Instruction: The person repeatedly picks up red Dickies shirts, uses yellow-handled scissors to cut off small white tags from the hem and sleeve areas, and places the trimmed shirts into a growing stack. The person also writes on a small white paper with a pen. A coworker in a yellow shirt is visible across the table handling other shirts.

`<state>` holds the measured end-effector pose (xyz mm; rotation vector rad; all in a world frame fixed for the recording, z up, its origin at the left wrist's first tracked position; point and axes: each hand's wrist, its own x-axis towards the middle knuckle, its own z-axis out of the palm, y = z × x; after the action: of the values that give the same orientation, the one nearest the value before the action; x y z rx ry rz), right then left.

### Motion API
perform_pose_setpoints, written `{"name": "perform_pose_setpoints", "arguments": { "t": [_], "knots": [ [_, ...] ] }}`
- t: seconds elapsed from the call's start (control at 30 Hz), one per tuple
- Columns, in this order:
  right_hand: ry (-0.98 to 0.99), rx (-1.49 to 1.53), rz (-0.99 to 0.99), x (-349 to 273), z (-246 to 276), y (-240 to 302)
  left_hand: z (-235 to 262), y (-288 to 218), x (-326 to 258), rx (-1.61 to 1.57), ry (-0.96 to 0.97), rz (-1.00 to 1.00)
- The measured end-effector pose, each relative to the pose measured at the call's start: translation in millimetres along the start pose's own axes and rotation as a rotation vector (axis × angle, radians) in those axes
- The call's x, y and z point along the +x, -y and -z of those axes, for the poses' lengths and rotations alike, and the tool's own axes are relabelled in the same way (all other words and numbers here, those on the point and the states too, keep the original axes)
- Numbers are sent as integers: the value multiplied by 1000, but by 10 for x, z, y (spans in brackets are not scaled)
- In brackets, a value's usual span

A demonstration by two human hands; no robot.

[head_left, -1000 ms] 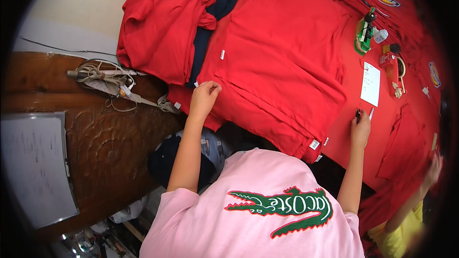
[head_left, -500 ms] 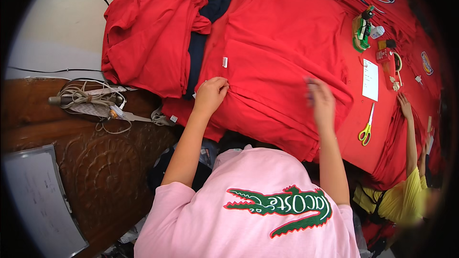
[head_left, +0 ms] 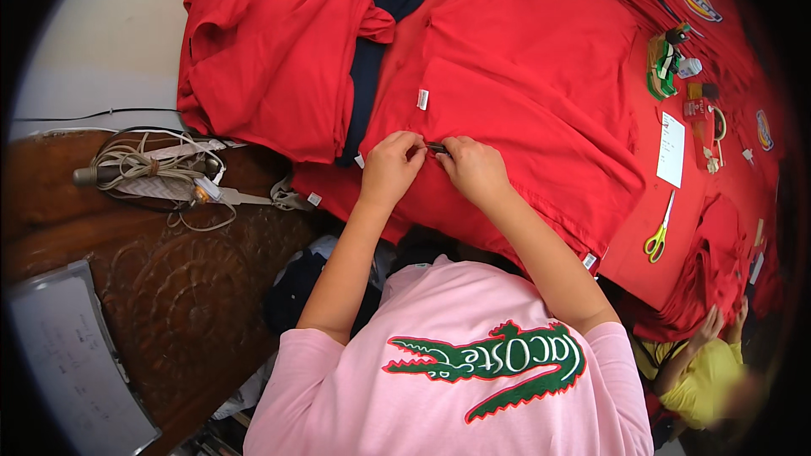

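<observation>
A red shirt (head_left: 532, 59) lies spread out in front of me, with a small white label at its side seam. My left hand (head_left: 392, 169) pinches the shirt's fabric near its side edge. Close beside it, my right hand (head_left: 476, 167) is closed on a small dark tool (head_left: 437, 148), whose tip points toward the left fingers. Its exact kind is mostly hidden by the fingers. Both hands rest low over the cloth, a short gap apart.
A pile of red garments (head_left: 270, 51) lies at left. To the right are yellow-handled scissors (head_left: 656, 241), a paper sheet (head_left: 671, 150), a green holder (head_left: 661, 67) and a red box (head_left: 699, 122). A coiled cable (head_left: 152, 165) hangs left. A co-worker in a yellow sleeve (head_left: 710, 380) handles red cloth.
My right hand has swung left with the small dark tool, up to my left hand, which stays pinching the shirt. The co-worker's hands have come down toward the lower right.
</observation>
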<state>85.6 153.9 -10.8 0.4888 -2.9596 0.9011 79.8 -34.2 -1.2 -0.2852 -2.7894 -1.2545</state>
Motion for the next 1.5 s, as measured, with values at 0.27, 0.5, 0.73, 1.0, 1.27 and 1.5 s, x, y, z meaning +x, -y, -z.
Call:
{"name": "perform_pose_setpoints", "arguments": {
  "t": [0.27,0.5,0.73,1.0,1.27,1.5],
  "knots": [
    [-9,12,-44,-15,82,-44,122,-87,-1,37,86,61],
    [-473,222,-371,-850,1015,-924,1064,-364,-260,-828,1066,519],
    [-823,550,-944,-2642,1543,-1938,361,508,-64,-531,58,530],
    [-780,234,-757,-2639,1062,-1429,-119,791,41,-294,33,340],
    [-176,-100,-262,-1383,701,-633,-161,-41,-89,-684,281,389],
    [-580,239,-233,-1294,1334,-376,-618,-503,-374,-1804,564,753]
  ]
}}
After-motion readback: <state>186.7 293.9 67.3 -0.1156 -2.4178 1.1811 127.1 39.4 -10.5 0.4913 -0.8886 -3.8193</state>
